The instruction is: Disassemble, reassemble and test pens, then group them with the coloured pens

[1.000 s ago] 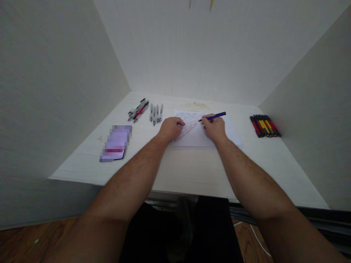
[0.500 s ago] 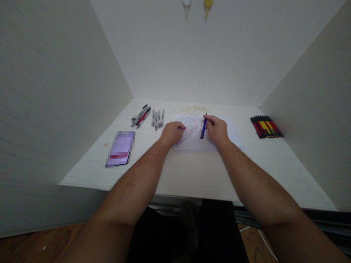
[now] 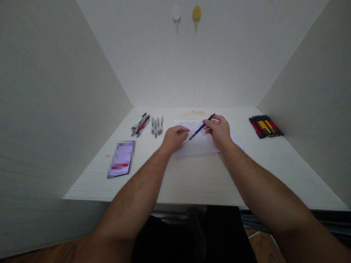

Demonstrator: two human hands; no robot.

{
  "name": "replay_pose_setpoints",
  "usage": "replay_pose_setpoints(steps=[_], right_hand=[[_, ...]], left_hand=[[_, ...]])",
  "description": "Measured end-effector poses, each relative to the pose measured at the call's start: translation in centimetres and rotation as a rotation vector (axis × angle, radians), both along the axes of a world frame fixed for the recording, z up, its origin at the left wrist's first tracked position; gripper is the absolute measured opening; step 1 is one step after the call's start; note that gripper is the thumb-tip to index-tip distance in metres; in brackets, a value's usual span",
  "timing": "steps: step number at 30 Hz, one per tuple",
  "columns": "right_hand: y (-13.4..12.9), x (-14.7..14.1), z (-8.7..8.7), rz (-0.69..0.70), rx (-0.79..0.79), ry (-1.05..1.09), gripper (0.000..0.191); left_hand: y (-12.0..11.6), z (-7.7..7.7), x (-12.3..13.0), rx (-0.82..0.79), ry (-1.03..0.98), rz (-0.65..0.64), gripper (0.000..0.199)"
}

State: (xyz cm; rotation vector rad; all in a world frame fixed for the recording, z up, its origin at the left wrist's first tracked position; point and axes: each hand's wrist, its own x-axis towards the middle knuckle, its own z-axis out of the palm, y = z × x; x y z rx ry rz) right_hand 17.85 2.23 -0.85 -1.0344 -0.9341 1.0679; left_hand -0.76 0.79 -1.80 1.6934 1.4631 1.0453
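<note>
White paper (image 3: 204,146) with scribbled marks on its left part lies on the table. Over its right part, my right hand (image 3: 219,130) holds a blue pen (image 3: 199,129) between thumb and fingers. The pen slants, its black end up at the right and its other end down at the left, near my left hand. My left hand (image 3: 176,138) rests at the paper's left edge, thumb and fingers curled close together. Whether anything is between those fingertips is too small to tell.
On the white table (image 3: 192,182), clear pens (image 3: 157,126) and a mixed pile of pens (image 3: 140,125) lie left of the paper. A phone (image 3: 122,157) is nearer left. Several black, red and yellow pens (image 3: 265,126) lie far right. Walls enclose three sides.
The blue pen has turned from nearly upright to a slant, its lower end now closer to my left hand. My right hand's grip has shifted. The head view has tilted slightly upward.
</note>
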Motion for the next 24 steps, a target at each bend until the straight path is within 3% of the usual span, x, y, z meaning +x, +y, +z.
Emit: replay_pose_setpoints(steps=[3,7,14,24], right_hand=[[-0.13,0.15,0.43,0.036,-0.034,0.079,0.028],[-0.04,0.31,0.51,0.047,-0.042,0.155,0.013],[0.05,0.3,0.38,0.053,-0.033,0.131,0.024],[-0.32,0.26,0.68,0.075,-0.042,0.2,0.019]], left_hand=[[-0.14,-0.01,0.03,-0.125,-0.139,-0.053,0.026],[0.31,-0.41,-0.34,-0.112,-0.312,-0.129,0.026],[0.61,-0.61,-0.64,-0.15,-0.452,-0.147,0.03],[0.73,-0.92,-0.7,-0.182,-0.51,-0.136,0.034]])
